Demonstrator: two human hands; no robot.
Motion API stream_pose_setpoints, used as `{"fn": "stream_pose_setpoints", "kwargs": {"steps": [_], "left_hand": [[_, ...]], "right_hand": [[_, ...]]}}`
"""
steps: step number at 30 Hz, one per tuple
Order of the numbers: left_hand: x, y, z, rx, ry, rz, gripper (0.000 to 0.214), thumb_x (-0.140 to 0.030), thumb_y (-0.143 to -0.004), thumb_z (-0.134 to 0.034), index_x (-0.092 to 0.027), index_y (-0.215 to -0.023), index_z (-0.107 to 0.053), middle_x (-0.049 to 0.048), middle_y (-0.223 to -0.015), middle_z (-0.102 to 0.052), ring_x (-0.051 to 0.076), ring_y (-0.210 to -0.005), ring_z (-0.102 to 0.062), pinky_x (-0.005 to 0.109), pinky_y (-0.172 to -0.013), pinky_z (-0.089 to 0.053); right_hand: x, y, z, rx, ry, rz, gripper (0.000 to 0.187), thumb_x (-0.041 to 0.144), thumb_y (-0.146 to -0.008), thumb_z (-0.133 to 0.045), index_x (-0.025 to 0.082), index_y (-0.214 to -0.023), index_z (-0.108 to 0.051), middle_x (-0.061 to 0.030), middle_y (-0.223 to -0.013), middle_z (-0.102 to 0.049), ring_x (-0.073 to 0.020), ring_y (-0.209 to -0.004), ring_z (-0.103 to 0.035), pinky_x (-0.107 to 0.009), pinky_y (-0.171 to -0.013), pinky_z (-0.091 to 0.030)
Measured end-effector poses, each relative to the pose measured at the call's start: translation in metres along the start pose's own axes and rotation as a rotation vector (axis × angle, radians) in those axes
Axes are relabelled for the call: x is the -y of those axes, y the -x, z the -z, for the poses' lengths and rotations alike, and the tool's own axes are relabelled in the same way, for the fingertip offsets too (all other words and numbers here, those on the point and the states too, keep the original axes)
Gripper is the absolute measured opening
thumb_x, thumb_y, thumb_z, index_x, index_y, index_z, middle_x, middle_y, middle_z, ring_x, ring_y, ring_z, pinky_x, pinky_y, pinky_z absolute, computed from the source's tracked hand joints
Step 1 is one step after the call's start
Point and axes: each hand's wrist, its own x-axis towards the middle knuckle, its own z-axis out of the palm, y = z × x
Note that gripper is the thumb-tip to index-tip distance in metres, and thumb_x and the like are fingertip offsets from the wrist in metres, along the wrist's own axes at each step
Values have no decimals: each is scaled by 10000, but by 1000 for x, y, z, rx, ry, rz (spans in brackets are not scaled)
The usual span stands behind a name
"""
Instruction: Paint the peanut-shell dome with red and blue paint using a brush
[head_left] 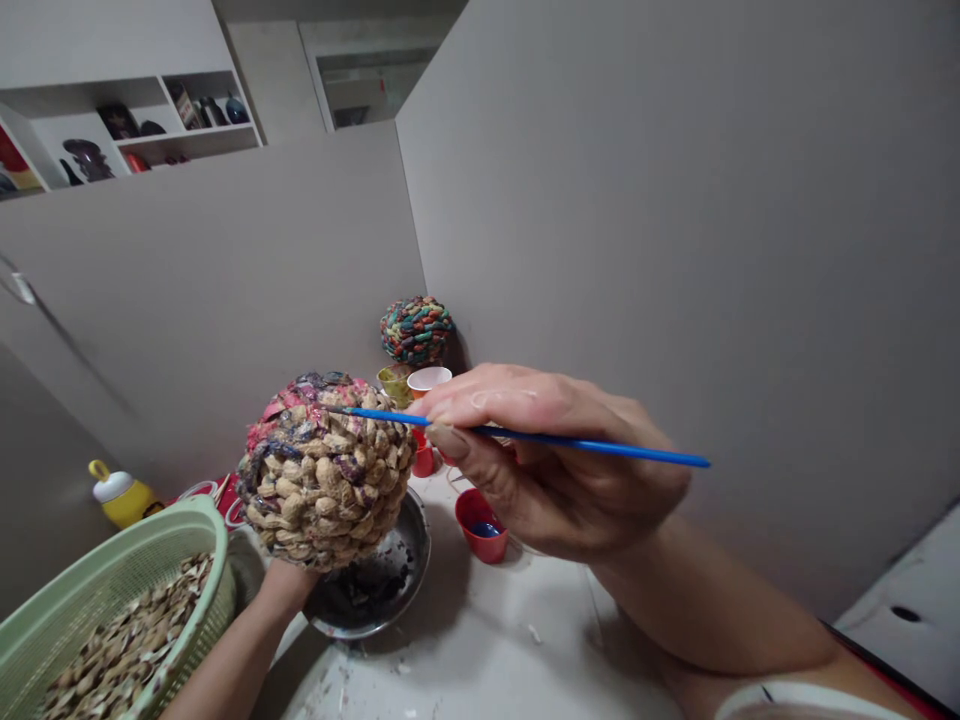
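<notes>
My right hand (547, 460) pinches a thin blue paintbrush (600, 446), its tip touching the top of a ball covered in peanut shells (326, 480). The ball's upper part is painted pink, red and dark; the lower shells are bare tan. My left hand (281, 585) holds the ball up from below, fingers mostly hidden under it. Beneath the ball sits a metal bowl (382, 590) with dark residue.
A green basket of peanut shells (120, 610) is at lower left. Small cups of paint stand behind: a red one with blue paint (482, 527), a white one (429, 378), a yellow-green one (393, 383). A fully painted shell ball (416, 328) sits in the corner. A yellow bottle (120, 493) stands at left.
</notes>
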Motion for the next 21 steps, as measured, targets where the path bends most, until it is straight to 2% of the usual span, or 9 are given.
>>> {"fn": "stream_pose_setpoints", "kwargs": {"steps": [5, 9, 13, 17, 21], "left_hand": [[-2, 0, 1, 10, 31, 28, 702, -540, -688, -742, -246, -1319, -657, 120, -1441, -638, 350, -1489, -413, 505, -1270, -196], [-3, 1, 0, -1, 46, 34, 703, -541, -689, -747, -267, -1328, -644, 99, -1472, -615, 334, -1503, -393, 477, -1266, -239], [-5, 0, -2, -1, 47, 32, 709, -540, -697, -738, -268, -1343, -631, 99, -1488, -604, 328, -1517, -369, 465, -1276, -197], [-7, 0, -3, 9, 54, 39, 715, -555, -726, -701, -236, -1360, -620, 135, -1467, -615, 351, -1501, -392, 515, -1266, -222], [-7, 0, -3, 12, 59, 44, 714, -555, -731, -712, -241, -1365, -613, 131, -1465, -614, 336, -1506, -386, 498, -1269, -232]], "right_hand": [[-2, 1, -4, 39, 27, 12, 243, -15, -842, -674, 117, -1042, -634, -68, -857, -776, -169, -846, -777, -286, -769, -679], [3, -1, 0, 66, 20, 11, 205, -9, -850, -672, 122, -1002, -631, -71, -873, -784, -159, -848, -772, -293, -797, -683], [12, -4, 6, 121, 10, -55, 174, -12, -852, -670, 106, -977, -647, -76, -871, -791, -143, -860, -772, -266, -848, -670], [16, -6, 10, 158, -3, -70, 173, 14, -857, -670, 146, -968, -655, -55, -859, -792, -141, -856, -772, -259, -823, -673], [12, -7, 11, 123, -16, -63, 218, 31, -843, -695, 188, -990, -660, -36, -847, -782, -152, -806, -765, -276, -794, -673]]}}
